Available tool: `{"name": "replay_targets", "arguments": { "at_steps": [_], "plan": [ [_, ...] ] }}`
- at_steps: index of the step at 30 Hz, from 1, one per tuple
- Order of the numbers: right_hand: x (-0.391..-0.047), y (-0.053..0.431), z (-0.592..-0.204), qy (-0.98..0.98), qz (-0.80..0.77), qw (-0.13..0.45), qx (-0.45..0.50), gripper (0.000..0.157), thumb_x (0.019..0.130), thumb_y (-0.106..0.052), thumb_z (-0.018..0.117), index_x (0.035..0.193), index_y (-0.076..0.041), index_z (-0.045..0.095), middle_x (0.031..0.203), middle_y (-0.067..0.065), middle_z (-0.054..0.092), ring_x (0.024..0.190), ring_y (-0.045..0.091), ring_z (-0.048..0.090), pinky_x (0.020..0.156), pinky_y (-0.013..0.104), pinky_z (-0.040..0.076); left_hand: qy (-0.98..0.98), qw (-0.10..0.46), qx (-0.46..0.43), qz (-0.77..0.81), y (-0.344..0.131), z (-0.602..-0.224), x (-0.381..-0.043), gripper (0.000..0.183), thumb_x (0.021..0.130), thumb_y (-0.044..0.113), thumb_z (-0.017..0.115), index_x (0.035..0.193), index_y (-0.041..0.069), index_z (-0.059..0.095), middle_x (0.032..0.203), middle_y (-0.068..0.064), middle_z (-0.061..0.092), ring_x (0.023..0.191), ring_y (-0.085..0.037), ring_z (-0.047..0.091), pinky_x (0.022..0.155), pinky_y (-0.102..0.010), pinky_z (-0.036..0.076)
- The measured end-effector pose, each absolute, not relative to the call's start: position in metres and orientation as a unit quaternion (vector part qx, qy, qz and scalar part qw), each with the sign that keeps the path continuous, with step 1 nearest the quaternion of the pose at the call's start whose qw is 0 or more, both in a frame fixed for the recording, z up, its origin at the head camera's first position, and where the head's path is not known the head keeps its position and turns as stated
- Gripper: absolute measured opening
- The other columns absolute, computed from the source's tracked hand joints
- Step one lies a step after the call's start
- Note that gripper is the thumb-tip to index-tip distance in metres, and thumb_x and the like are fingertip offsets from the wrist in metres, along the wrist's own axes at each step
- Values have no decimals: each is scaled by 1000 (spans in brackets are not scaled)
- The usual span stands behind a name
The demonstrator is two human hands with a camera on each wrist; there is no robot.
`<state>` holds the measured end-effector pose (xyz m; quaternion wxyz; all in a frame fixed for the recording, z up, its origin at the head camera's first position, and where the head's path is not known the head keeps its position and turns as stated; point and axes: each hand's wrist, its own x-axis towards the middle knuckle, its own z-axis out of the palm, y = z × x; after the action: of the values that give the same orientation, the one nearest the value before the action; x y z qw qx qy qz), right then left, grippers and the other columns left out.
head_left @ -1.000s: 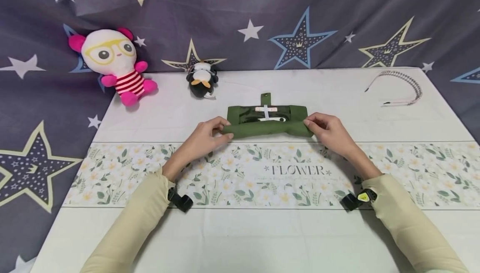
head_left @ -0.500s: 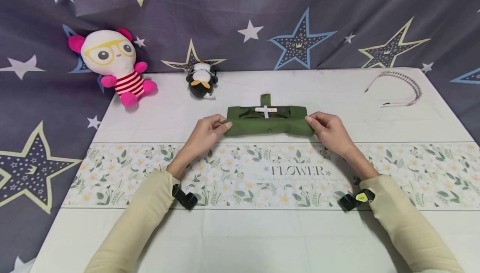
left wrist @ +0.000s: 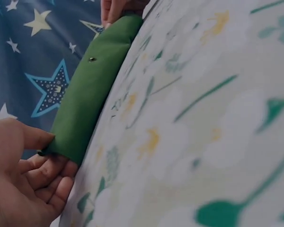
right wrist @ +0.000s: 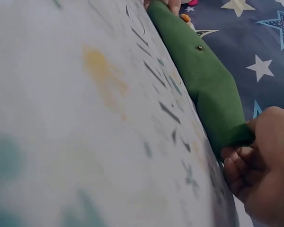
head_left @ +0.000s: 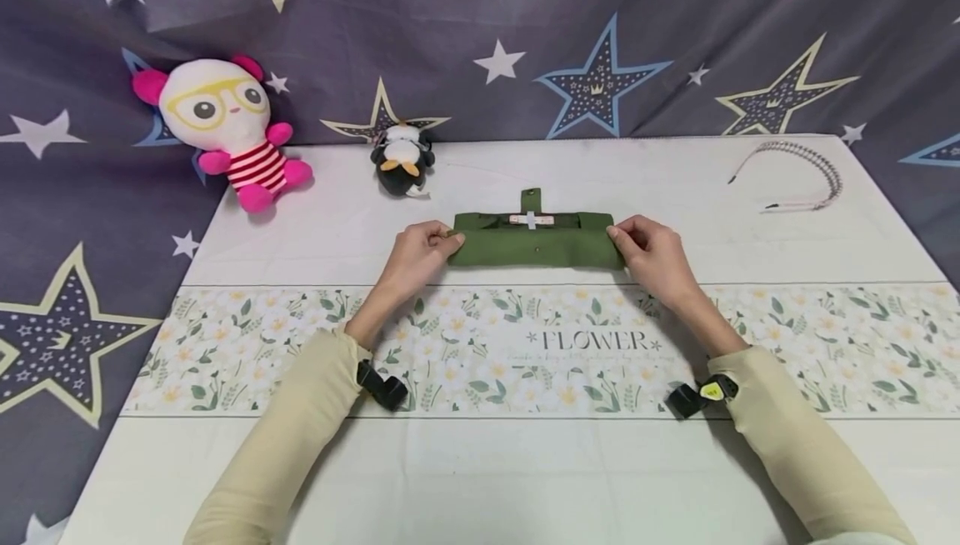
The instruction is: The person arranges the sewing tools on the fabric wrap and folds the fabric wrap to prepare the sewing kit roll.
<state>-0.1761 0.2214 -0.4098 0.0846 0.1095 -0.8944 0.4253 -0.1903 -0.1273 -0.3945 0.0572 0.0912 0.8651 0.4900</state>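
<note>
A green fabric roll-up pouch [head_left: 525, 247] lies across the middle of the table, its near part rolled over toward the back. Behind the roll a strip of dark clear window and a white cross-shaped patch [head_left: 531, 220] still show. A strap with a snap [head_left: 531, 198] sticks out from its far edge. My left hand [head_left: 422, 255] pinches the left end of the roll between thumb and fingers. At the right end, my right hand [head_left: 651, 252] pinches the other corner. A metal snap stud [left wrist: 92, 59] shows on the rolled face in the left wrist view.
A pink-and-white plush panda [head_left: 232, 132] sits at the back left, with a small penguin plush [head_left: 402, 162] beside it. A headband [head_left: 806, 170] lies at the back right. A flower-print band [head_left: 480, 353] crosses the table in front of the pouch; a star-patterned curtain [head_left: 465, 45] hangs behind.
Both hands have turned the pouch's near edge farther back. The roll now covers more of the dark window, and the snap stud faces up more.
</note>
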Motion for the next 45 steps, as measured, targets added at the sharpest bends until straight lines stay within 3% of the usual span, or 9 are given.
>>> {"name": "replay_targets", "arguments": {
  "at_steps": [7,16,27,38,45],
  "plan": [
    [-176,218,-411,-900,402,112,126,24,109,-14,57,100,4,70,66,7,53,53,18,40,51,28,32,866,36,71,494,-124,-399,-191,25,105,23,64,103,-1,71,76,-6,63,69,-21,49,72,-34,42],
    [-182,211,-410,-925,353,104,94,23,108,-12,58,99,6,70,69,11,58,55,22,45,52,32,35,884,12,94,458,-123,-397,-196,22,105,20,64,97,-1,70,59,-1,44,51,-15,32,53,-29,30],
    [-186,207,-411,-949,277,103,109,23,109,-13,56,99,7,64,73,17,62,58,28,55,56,42,44,898,17,95,429,-120,-393,-200,22,105,17,64,93,-1,68,56,1,45,46,-11,30,46,-25,25],
    [-188,206,-408,-954,261,102,103,21,107,-12,58,97,7,64,82,23,66,67,35,63,61,49,51,900,10,90,425,-119,-396,-203,23,105,20,64,91,2,68,57,0,45,48,-13,33,50,-28,29],
    [-193,209,-404,-955,259,80,118,15,102,-8,63,97,5,64,89,21,60,77,36,57,67,49,47,892,4,73,446,-117,-399,-204,22,104,17,65,92,0,71,61,-1,52,54,-15,41,55,-29,34]
  ]
}}
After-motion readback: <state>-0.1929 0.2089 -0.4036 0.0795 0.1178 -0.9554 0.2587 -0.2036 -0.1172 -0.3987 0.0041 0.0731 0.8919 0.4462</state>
